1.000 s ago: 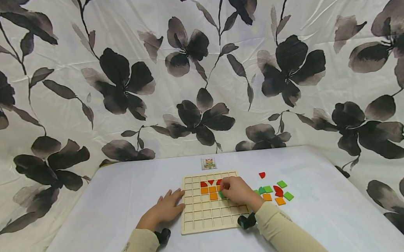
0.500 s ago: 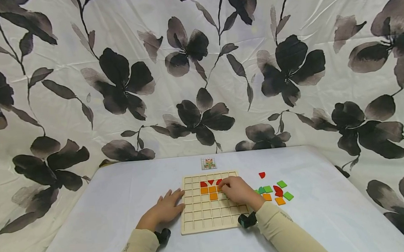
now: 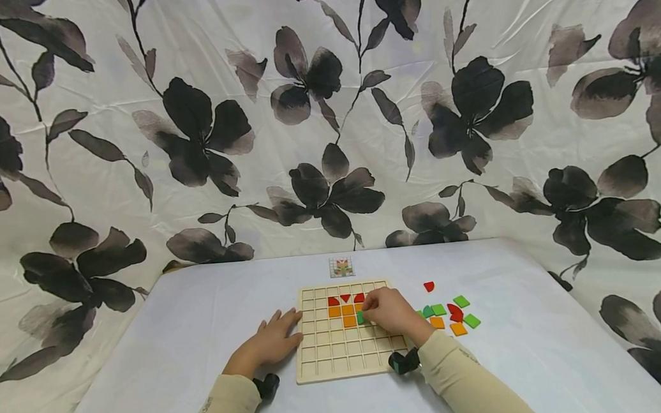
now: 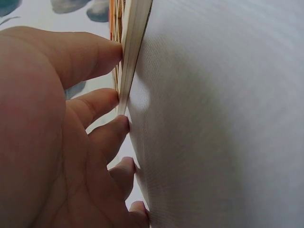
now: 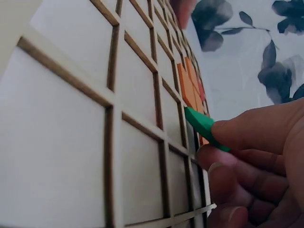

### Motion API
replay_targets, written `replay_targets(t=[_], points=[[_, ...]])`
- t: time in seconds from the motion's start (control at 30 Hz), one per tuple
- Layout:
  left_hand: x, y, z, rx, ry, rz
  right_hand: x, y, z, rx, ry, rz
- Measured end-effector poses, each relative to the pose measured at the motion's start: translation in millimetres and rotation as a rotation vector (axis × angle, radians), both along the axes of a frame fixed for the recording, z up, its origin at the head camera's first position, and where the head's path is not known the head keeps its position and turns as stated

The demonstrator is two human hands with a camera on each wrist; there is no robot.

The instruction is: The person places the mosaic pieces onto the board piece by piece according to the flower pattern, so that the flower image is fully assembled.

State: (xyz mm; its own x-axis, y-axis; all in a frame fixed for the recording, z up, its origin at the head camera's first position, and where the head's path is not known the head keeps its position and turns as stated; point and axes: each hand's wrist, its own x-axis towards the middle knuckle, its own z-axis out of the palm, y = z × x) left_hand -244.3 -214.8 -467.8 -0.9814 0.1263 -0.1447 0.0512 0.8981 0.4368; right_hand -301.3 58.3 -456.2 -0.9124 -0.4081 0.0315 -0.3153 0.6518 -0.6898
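Observation:
A wooden grid board (image 3: pixel 323 353) lies on the white table. Red pieces (image 3: pixel 345 299) sit in one row of its cells, with orange squares (image 3: pixel 349 321) below them. My right hand (image 3: pixel 392 309) pinches a green piece (image 5: pixel 202 122) between thumb and fingers. In the right wrist view that piece is tilted over a cell beside the orange ones, its lower tip at the cell's edge. My left hand (image 3: pixel 271 342) rests at the board's left side, its thumb and fingertips (image 4: pixel 111 52) touching the edge, fingers spread.
Loose green, orange and red pieces (image 3: pixel 457 329) lie to the right of the board, with one red piece (image 3: pixel 429 286) apart behind them. A small pattern card (image 3: pixel 342 268) lies beyond the board. A floral cloth (image 3: pixel 323 104) hangs behind the table.
The green piece, hidden behind my right fingers half a second ago, shows again at the cell right of the lower orange square. My left hand and the board have stayed put.

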Motion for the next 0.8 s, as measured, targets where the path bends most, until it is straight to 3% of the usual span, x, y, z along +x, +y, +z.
replay_targets(t=[0.43, 0.8], points=[[-3.3, -0.5, -0.2, 0.001, 0.0, -0.006, 0.7, -4.3, -1.3, 0.1, 0.118, 0.006], [-2.7, 0.2, 2.9, 0.016, 0.0, 0.011, 3.8, -1.2, 3.9, 0.158, 0.168, 0.076]])
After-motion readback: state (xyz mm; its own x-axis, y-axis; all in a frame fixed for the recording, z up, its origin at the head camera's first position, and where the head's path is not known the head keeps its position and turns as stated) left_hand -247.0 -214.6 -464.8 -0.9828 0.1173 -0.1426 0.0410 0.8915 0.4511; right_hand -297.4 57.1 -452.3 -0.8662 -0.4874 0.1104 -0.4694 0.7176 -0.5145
